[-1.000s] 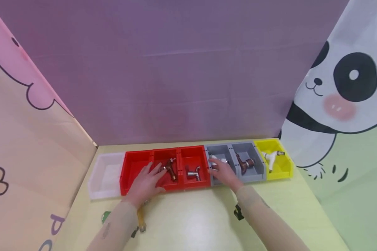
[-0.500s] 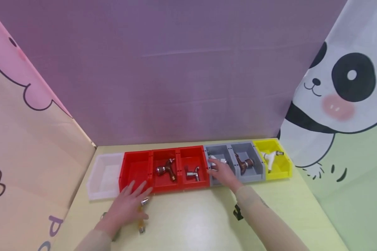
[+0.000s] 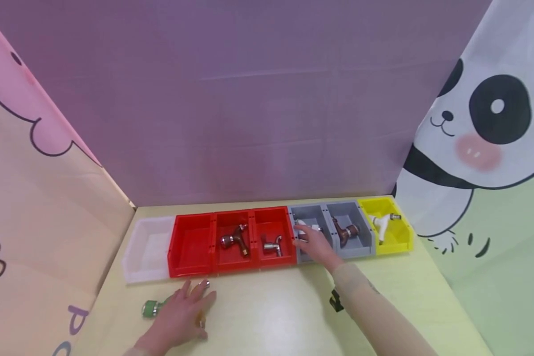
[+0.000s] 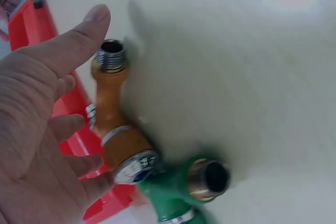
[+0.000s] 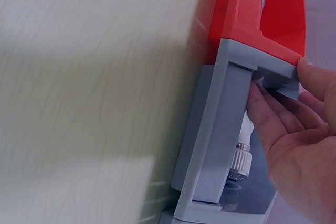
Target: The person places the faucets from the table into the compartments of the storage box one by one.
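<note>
My left hand [image 3: 176,316] is over an orange faucet [image 4: 109,100] lying on the table, its fingers spread and the thumb right by the threaded end in the left wrist view. A green faucet [image 4: 165,192] lies against the orange one; its green end [image 3: 150,308] shows left of the hand. My right hand [image 5: 299,140] is at the left grey bin [image 5: 223,129], thumb on the rim beside the red bin and fingers inside, pinching that side wall. Inside this bin, a white faucet [image 5: 242,156] lies partly hidden behind the fingers.
Along the table's back runs a bin row: white [image 3: 149,249], red [image 3: 191,247], two more red with a bronze faucet [image 3: 236,241] and chrome faucet [image 3: 273,245], grey with a brown faucet [image 3: 346,232], yellow [image 3: 400,237] with a white faucet. A black piece [image 3: 335,301] lies below the right forearm.
My left hand has moved from over the red bins back toward me and down to the orange faucet, uncovering the bronze faucet. The right hand has stayed at the grey bin.
</note>
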`<control>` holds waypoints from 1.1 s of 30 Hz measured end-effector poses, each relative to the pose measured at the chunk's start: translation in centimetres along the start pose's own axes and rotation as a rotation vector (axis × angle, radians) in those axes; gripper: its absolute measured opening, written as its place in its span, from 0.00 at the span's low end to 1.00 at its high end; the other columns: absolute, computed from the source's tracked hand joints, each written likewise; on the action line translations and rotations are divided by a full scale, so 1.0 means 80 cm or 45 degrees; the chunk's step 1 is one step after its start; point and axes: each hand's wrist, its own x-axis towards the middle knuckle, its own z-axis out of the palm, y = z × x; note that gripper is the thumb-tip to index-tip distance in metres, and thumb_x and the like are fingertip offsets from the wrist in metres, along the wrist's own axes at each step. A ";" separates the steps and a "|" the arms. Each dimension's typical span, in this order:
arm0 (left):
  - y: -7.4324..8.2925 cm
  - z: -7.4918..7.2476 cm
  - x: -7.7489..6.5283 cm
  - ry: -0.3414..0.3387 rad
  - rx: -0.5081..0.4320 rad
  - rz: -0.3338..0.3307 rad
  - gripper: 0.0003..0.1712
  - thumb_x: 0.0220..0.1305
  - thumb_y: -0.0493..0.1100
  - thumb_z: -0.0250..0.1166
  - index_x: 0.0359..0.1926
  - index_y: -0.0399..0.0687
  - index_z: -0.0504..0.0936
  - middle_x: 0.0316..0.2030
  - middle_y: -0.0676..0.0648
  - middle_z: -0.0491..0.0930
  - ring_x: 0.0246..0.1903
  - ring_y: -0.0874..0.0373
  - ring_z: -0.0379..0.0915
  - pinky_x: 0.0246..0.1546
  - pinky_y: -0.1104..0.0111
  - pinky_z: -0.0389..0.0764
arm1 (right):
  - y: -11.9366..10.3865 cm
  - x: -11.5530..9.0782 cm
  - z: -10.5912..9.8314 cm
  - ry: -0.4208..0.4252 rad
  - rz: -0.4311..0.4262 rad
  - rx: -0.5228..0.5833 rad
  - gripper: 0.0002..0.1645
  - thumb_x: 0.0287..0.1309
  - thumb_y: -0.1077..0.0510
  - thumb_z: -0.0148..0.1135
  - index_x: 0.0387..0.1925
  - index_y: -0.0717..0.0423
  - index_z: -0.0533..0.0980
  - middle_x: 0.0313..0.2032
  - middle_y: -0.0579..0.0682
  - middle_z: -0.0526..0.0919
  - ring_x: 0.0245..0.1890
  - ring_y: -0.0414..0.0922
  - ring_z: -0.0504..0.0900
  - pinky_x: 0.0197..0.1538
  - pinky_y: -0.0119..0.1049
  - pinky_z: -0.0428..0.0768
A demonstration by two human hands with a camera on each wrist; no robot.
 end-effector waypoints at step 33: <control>-0.005 0.015 -0.002 0.150 0.273 0.173 0.33 0.52 0.54 0.78 0.59 0.51 0.83 0.73 0.45 0.67 0.55 0.46 0.74 0.59 0.48 0.78 | -0.004 -0.004 0.001 0.004 0.023 -0.014 0.34 0.69 0.56 0.65 0.73 0.54 0.67 0.70 0.57 0.72 0.63 0.57 0.79 0.59 0.49 0.82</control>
